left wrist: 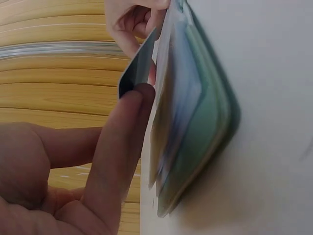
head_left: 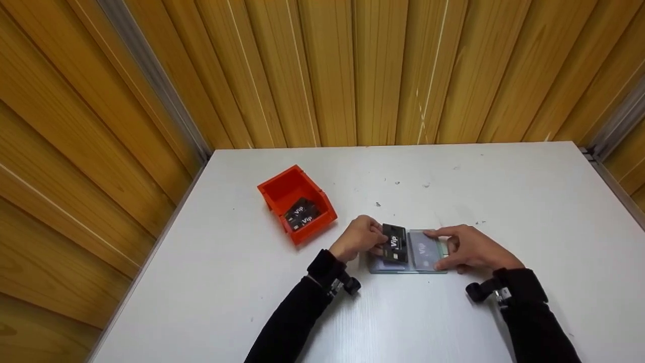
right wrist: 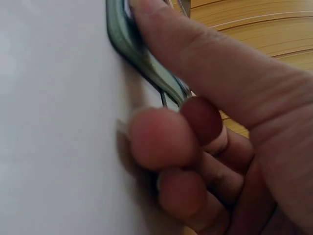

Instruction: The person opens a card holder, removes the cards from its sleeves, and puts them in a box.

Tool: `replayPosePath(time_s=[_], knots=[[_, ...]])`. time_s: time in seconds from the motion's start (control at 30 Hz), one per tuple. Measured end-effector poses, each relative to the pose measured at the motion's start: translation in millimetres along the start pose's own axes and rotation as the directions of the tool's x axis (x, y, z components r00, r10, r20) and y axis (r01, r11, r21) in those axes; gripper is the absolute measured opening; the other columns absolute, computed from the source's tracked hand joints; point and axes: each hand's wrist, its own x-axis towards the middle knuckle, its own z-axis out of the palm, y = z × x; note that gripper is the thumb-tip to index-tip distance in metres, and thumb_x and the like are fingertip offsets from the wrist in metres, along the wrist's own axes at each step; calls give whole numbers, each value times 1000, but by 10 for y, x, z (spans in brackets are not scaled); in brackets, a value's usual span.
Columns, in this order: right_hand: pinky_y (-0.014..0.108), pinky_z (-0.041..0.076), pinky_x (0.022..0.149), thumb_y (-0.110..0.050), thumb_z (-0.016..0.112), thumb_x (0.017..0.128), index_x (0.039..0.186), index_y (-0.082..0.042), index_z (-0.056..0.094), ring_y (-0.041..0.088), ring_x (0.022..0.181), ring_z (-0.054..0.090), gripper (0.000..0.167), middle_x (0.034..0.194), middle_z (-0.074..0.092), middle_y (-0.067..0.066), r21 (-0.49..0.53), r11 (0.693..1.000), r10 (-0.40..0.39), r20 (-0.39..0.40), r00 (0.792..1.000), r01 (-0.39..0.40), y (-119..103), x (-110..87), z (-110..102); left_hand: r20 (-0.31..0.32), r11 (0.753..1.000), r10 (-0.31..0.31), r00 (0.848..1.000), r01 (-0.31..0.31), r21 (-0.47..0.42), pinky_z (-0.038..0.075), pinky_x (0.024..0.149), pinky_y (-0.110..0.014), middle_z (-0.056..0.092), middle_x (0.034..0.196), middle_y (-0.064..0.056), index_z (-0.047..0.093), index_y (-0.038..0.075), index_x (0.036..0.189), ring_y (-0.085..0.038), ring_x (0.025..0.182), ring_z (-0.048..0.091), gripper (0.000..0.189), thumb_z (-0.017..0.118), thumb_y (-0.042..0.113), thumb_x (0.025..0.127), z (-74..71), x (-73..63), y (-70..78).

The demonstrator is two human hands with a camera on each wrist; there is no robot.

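Card (head_left: 395, 244), one, black and lettered "Vip", is pinched between the thumb and fingers of my left hand (head_left: 359, 237), partly hiding the left page of one open card holder (head_left: 424, 249) on the desk (head_left: 201, 282). At least two other cards (head_left: 302, 213) overlap in one red bin (head_left: 282, 185), edges covered. My right hand (head_left: 472, 248) grips the holder's right side.

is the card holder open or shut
Open: the card holder lies spread on the white table, and the left wrist view shows its leaves parted.
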Motion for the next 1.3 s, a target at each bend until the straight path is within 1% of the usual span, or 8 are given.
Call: replayPosePath(time_s=[0.13, 0.27, 0.43, 0.63, 0.83, 1.0, 1.2, 1.3], knots=[[22, 44, 48, -25, 94, 74, 150, -14, 56, 13, 50, 54, 85, 67, 55, 2, -22, 1000, -4, 1, 1000, 4, 17, 19, 10, 5, 1000, -6, 1000, 6, -2, 60, 58, -26, 66, 88, -10, 63, -6, 104, -16, 67, 66, 13, 69, -8, 92, -49, -15, 16], [22, 43, 47, -24, 94, 75, 150, -13, 55, 14, 50, 53, 86, 66, 54, 2, -32, 999, -16, 1, 1000, 16, 14, 12, -8, -13, 999, 44, 999, -44, -15, 62, 63, -27, 67, 89, -9, 64, -5, 109, -15, 69, 66, 16, 69, -5, 94, -206, -75, 142], [21, 41, 47, -26, 94, 75, 150, -12, 55, 13, 49, 53, 86, 64, 52, 0, -43, 998, -36, -5, 999, 36, 8, -1, -23, -185, 988, 153, 971, -155, 2, 63, 69, -30, 66, 95, -11, 63, -2, 115, -19, 77, 67, 19, 68, -1, 96, -579, -203, 383], [21, 41, 47, -27, 94, 75, 150, -11, 55, 13, 49, 53, 86, 63, 52, -1, -47, 998, -31, -11, 999, 30, 14, -14, -23, -393, 979, 200, 897, -194, 54, 63, 77, -29, 72, 105, -13, 65, 2, 122, -21, 86, 70, 23, 68, 5, 99, -967, -291, 533], [21, 41, 47, -28, 93, 75, 150, -10, 55, 13, 49, 54, 86, 63, 53, -1, -56, 998, -30, -5, 1000, 30, 12, -5, -23, -573, 965, 262, 777, -217, 148, 63, 79, -35, 76, 103, -15, 67, 1, 119, -22, 91, 69, 22, 68, 4, 98, -1209, -304, 528], [21, 40, 47, -27, 94, 75, 150, -11, 55, 13, 50, 54, 86, 64, 53, 0, -59, 998, -26, -6, 1000, 25, 8, 2, -39, -616, 945, 297, 729, -135, 297, 57, 90, -39, 75, 105, -14, 64, 2, 119, -25, 99, 66, 22, 66, 8, 98, -1349, -269, 456], [21, 41, 48, -28, 94, 75, 150, -11, 55, 15, 50, 54, 87, 65, 53, 1, -50, 998, -22, -6, 1000, 22, -9, 22, -27, -680, 870, 371, 632, 18, 492, 56, 88, -48, 75, 104, -17, 66, 0, 115, -33, 98, 71, 18, 64, 7, 98, -1550, -265, 321], [21, 40, 48, -28, 94, 75, 150, -12, 55, 14, 50, 54, 86, 65, 53, 1, -52, 998, -25, -4, 1000, 25, -12, 29, -18, -699, 839, 362, 617, 111, 532, 58, 87, -50, 75, 108, -20, 67, -1, 115, -35, 99, 72, 18, 63, 6, 99, -1606, -252, 260]])
